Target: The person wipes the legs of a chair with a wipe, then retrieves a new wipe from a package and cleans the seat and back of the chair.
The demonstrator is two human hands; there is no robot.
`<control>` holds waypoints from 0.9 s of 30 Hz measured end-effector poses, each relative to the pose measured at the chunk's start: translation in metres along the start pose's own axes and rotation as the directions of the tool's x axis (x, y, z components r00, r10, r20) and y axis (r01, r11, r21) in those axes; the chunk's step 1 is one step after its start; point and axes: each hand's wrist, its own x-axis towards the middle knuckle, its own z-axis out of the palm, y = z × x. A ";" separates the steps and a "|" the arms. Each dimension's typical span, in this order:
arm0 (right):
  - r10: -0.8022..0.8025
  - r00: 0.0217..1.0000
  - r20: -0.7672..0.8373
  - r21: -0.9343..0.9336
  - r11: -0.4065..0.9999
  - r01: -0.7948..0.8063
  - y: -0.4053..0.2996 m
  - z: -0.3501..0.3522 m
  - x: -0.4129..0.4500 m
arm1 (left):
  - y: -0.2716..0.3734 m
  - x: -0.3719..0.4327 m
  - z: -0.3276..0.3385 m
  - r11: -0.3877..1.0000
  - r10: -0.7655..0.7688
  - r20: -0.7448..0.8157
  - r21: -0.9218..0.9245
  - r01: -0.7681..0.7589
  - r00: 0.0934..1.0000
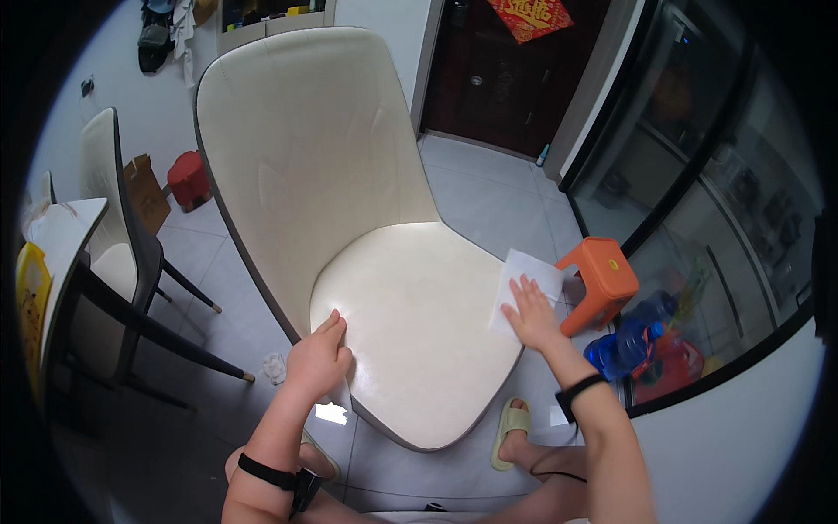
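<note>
A cream upholstered chair (406, 327) with a grey outer shell stands in front of me, its backrest (308, 131) rising to the upper left. My right hand (533, 311) lies with spread fingers on a white wipe (537, 267) at the right edge of the seat. Part of the wipe reaches past that edge. At the seat's left edge rests my left hand (319, 360), fingers pointing forward and close together. Something pale shows below it, but I cannot tell whether the hand holds it.
An orange plastic stool (609, 268) and a blue water bottle (619, 350) stand at right by the glass sliding door (681, 131). Crumpled tissue (274, 369) lies on the floor tiles. A table leg (163, 334) and another chair (114, 255) are at left.
</note>
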 end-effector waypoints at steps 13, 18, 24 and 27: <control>-0.537 0.837 0.106 0.306 0.818 0.486 -0.138 0.006 0.029 | -0.008 0.003 -0.005 0.990 -0.007 0.015 -0.141 0.009 1.000; 0.099 0.975 0.197 0.028 0.994 -0.107 -0.038 0.011 0.097 | -0.004 0.004 0.002 0.995 -0.004 -0.045 -0.098 -0.001 0.999; -0.477 0.856 0.200 0.211 0.874 0.438 -0.163 0.020 0.057 | 0.025 -0.019 -0.011 0.833 0.468 0.267 -0.451 -0.320 0.842; -0.908 0.405 0.109 0.361 0.416 0.835 -0.212 0.004 0.032 | 0.025 -0.014 -0.003 0.846 0.508 0.383 -0.388 -0.365 0.772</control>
